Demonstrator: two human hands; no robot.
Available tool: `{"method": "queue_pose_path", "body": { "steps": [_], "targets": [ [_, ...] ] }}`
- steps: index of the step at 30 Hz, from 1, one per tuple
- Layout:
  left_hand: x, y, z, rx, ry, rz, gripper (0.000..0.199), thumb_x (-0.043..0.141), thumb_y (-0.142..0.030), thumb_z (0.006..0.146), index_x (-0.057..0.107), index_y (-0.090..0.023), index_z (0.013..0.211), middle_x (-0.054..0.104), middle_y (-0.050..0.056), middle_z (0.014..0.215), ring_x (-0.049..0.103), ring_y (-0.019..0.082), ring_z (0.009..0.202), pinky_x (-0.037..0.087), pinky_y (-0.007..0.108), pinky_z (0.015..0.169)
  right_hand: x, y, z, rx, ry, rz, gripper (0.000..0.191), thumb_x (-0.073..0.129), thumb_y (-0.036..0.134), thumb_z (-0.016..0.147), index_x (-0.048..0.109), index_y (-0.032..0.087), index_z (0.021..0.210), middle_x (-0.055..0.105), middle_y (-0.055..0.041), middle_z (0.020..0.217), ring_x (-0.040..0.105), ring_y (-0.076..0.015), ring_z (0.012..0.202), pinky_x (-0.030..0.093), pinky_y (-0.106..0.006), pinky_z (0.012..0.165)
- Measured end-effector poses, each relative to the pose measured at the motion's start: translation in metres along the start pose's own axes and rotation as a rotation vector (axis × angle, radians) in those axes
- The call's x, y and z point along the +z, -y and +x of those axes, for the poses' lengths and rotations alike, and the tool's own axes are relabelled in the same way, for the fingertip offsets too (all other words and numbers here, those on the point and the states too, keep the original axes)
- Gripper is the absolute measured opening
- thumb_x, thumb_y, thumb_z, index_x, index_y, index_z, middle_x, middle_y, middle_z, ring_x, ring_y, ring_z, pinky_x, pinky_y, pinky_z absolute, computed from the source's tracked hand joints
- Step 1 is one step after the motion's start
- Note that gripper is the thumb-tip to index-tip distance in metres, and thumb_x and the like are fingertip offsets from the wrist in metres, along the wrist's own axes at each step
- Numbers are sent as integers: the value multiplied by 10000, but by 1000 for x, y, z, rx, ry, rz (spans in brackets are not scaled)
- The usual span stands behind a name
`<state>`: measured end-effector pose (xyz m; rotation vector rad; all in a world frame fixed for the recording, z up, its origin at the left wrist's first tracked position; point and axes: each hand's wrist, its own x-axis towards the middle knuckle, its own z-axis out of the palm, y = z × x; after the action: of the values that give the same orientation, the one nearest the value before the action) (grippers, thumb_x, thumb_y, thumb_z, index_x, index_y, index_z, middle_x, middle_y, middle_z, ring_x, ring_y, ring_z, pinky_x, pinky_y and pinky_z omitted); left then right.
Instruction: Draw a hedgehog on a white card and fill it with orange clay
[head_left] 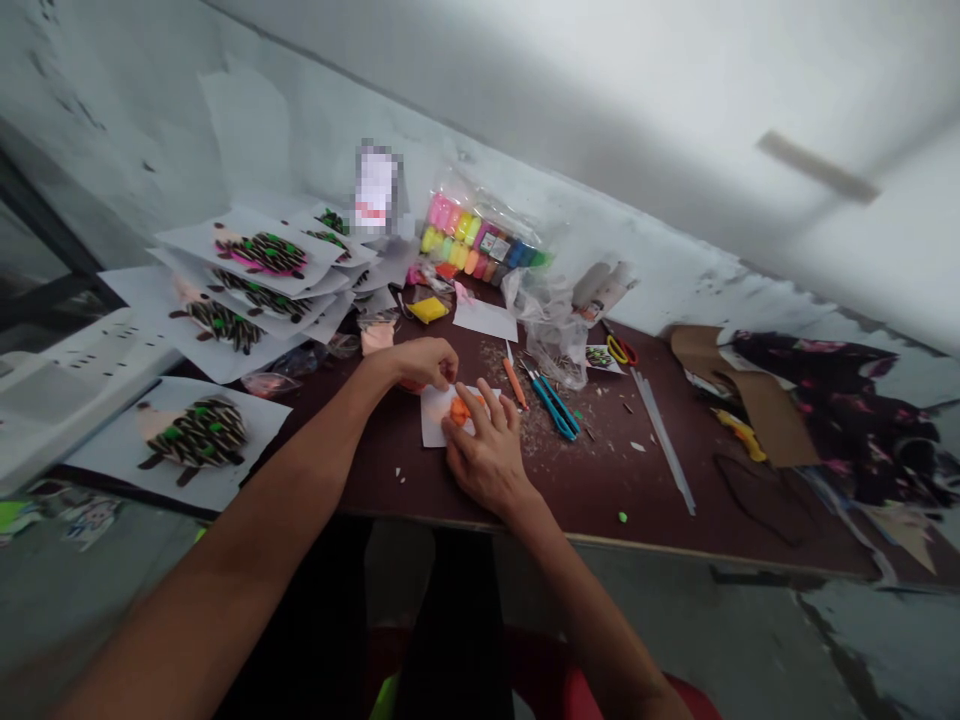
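Note:
A small white card (433,425) lies near the table's front edge with a lump of orange clay (469,407) on it. My right hand (487,445) rests over the card, its fingers spread across the orange clay. Above the card's upper left corner is my left hand (426,362), its fingers curled down; what they hold, if anything, is hidden. Something orange shows partly beneath my left hand. To the right of the card lie an orange-handled tool (515,384) and teal-handled pliers (553,405).
Papers with hedgehog figures (262,255) are stacked at the left. Behind are a pack of coloured clay (480,240), a plastic bag (551,325) and scissors (621,350). Clear sticks (664,440), a yellow glue gun (740,435) and cardboard (780,420) lie at the right.

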<state>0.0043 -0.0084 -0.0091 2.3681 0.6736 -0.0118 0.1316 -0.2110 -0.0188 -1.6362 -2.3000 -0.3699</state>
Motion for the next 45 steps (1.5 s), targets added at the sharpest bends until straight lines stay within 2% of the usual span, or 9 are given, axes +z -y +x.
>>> {"method": "queue_pose_path", "body": {
  "steps": [5, 9, 13, 17, 20, 22, 29, 38, 45],
  "targets": [
    [0, 0, 0, -1, -1, -25, 212, 667, -202, 658, 722, -153, 857, 690, 27, 783, 575, 141, 691, 380, 227, 607, 1, 0, -1, 34, -46, 1, 290, 599, 279, 888, 655, 238, 1169, 417, -109, 1538, 242, -293, 1473, 218, -513, 1159],
    [0, 0, -1, -29, 10, -59, 223, 664, -235, 661, 723, -161, 863, 678, 13, 729, 565, 137, 648, 377, 230, 594, 1, 0, 1, 68, 0, 20, 332, 609, 303, 893, 641, 247, 1219, 355, -110, 1573, 212, -308, 1484, 204, -528, 1165],
    [0, 0, 0, 3, -10, -35, 215, 672, -236, 649, 727, -167, 845, 686, 12, 755, 564, 134, 682, 376, 220, 606, 1, 0, 3, 55, 40, 14, 327, 583, 312, 916, 627, 278, 1237, 354, -81, 1576, 195, -303, 1491, 201, -550, 1166],
    [0, -1, -1, -7, -3, -36, 217, 661, -223, 646, 727, -163, 844, 688, 15, 754, 561, 132, 666, 371, 222, 595, 1, -1, 0, 53, -28, 15, 285, 563, 270, 920, 653, 247, 1189, 392, -105, 1552, 257, -287, 1470, 238, -521, 1156],
    [0, -2, -1, -11, 0, -39, 201, 647, -208, 637, 722, -157, 817, 679, 16, 731, 561, 136, 656, 367, 224, 578, 1, -2, -4, 122, -110, 8, 220, 578, 229, 896, 689, 237, 1086, 428, -100, 1530, 309, -276, 1444, 255, -503, 1144],
    [0, -1, -1, -4, -3, -39, 194, 651, -211, 631, 721, -158, 804, 679, 15, 732, 563, 137, 658, 369, 222, 571, 1, -2, -6, 149, -117, -2, 190, 597, 221, 879, 699, 242, 1038, 443, -86, 1520, 317, -278, 1438, 246, -502, 1143],
    [0, 0, -1, -26, -1, -56, 215, 661, -238, 633, 723, -167, 826, 673, 11, 702, 562, 135, 626, 363, 221, 555, 2, -2, -4, 80, -75, -9, 165, 584, 246, 904, 701, 246, 1021, 478, -79, 1492, 320, -265, 1436, 273, -484, 1134],
    [-1, -3, -1, -2, -14, -13, 214, 656, -214, 633, 728, -162, 827, 697, 28, 786, 574, 148, 689, 378, 234, 603, 2, -1, -2, 24, -42, -16, 176, 559, 264, 928, 687, 234, 1045, 500, -99, 1472, 305, -269, 1449, 270, -487, 1136],
    [0, -3, -2, -22, 3, -41, 234, 645, -225, 633, 724, -163, 845, 691, 19, 762, 564, 139, 666, 375, 225, 586, 2, -1, -3, 55, -130, 14, 191, 539, 228, 935, 696, 221, 1044, 544, -111, 1422, 379, -249, 1397, 318, -447, 1106]
  ]
}}
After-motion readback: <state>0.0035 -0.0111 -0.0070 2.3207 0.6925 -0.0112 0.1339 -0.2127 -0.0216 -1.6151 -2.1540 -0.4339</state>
